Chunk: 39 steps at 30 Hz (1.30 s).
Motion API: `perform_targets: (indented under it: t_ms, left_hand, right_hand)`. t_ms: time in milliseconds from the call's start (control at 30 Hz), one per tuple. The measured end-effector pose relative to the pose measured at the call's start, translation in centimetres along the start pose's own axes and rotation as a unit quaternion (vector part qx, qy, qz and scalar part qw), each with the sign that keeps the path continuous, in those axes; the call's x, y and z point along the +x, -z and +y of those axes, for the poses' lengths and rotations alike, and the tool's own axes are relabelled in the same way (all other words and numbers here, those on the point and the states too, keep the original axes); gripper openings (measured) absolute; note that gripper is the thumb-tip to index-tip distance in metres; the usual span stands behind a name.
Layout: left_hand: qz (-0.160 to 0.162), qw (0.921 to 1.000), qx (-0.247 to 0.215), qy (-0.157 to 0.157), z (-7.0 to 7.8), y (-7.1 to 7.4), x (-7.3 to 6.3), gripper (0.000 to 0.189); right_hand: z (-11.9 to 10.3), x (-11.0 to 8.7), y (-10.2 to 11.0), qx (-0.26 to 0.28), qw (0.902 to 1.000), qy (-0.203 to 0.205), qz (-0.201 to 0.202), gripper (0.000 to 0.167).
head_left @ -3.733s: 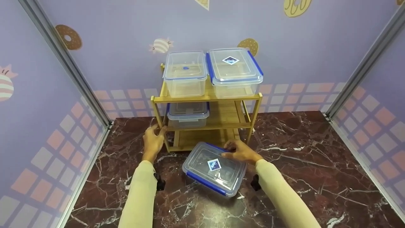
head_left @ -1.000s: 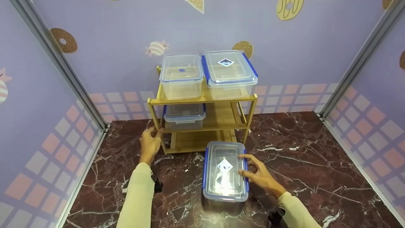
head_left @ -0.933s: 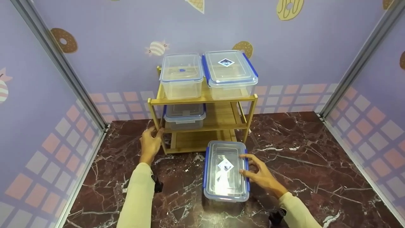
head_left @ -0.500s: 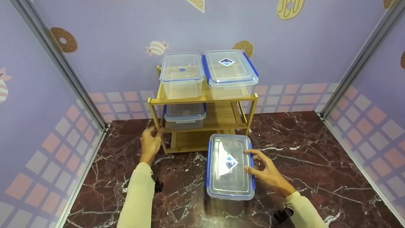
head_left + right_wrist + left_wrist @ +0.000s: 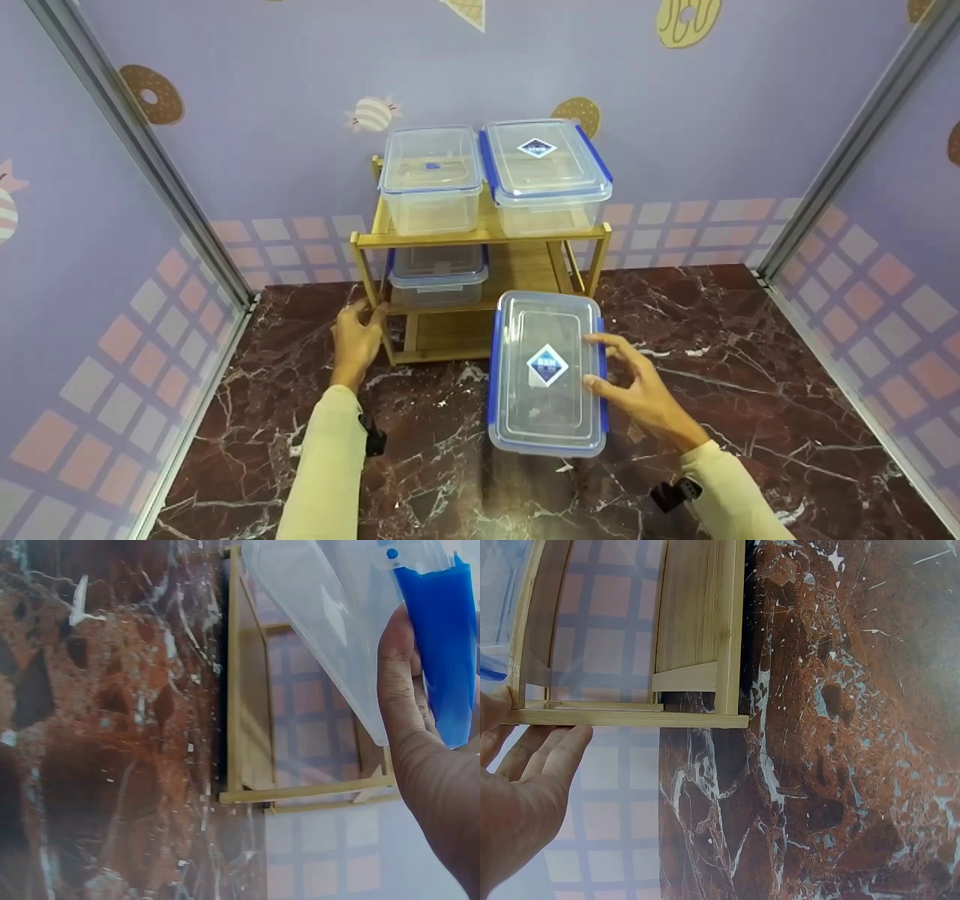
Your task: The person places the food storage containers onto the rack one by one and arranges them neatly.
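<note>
A clear lidded food container (image 5: 547, 412) with blue side latches and a diamond label is held off the table, in front of the shelf's right half. My right hand (image 5: 641, 386) grips it by its right edge, thumb and fingertips on the lid. In the right wrist view, the hand (image 5: 424, 712) is at the blue latch (image 5: 446, 652), and the container's clear wall (image 5: 330, 637) slants past the rack. With thumb and fingers on opposite sides, my left hand (image 5: 356, 337) holds the front left post (image 5: 630, 718) of the wooden shelf rack (image 5: 480, 238).
Two clear containers, left (image 5: 431, 202) and right (image 5: 551, 172), stand side by side on the top shelf. Another container (image 5: 439, 281) occupies the middle shelf's left side. Bare wood (image 5: 525, 266) shows to its right. Patterned walls enclose the dark marbled table (image 5: 750, 360).
The container has turned from diagonal to lengthwise, then risen and moved forward toward the rack with my right hand, which shifted to its right edge. My left hand stays on the post.
</note>
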<state>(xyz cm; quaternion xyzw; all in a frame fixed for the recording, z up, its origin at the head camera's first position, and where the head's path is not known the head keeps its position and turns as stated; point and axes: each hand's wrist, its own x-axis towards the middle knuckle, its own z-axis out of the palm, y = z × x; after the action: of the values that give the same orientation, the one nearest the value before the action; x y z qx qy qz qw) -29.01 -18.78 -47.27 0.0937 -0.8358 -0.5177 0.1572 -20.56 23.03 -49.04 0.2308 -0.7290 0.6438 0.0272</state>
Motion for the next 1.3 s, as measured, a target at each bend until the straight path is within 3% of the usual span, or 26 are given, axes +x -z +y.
perform_targets:
  t_ms: [167,400,767,1100,1300]
  left_hand:
    - [-0.002,1.0,0.001,0.003,0.0,0.0,0.0,0.029]
    - [-0.002,1.0,0.001,0.005,0.0,-0.1,0.1,0.029]
    - [-0.009,0.9999,0.007,0.001,-0.1,0.1,0.1,0.032]
    - [-0.003,0.9999,0.011,0.003,0.0,-0.1,0.1,0.03]
    - [-0.002,1.0,0.008,0.001,0.0,0.0,0.1,0.03]
  right_hand:
    - [-0.6,1.1,0.3,0.005,0.9998,-0.01,0.014,0.058]
    - [-1.1,2.8,0.8,-0.041,0.9988,0.011,0.023,0.054]
    - [-1.7,4.6,1.0,-0.05,0.9982,-0.02,0.025,0.05]
    - [-2.9,5.8,0.9,-0.018,0.9966,-0.078,0.02,0.052]
    - [-3.7,6.2,0.7,-0.056,0.9947,-0.084,0.019,0.044]
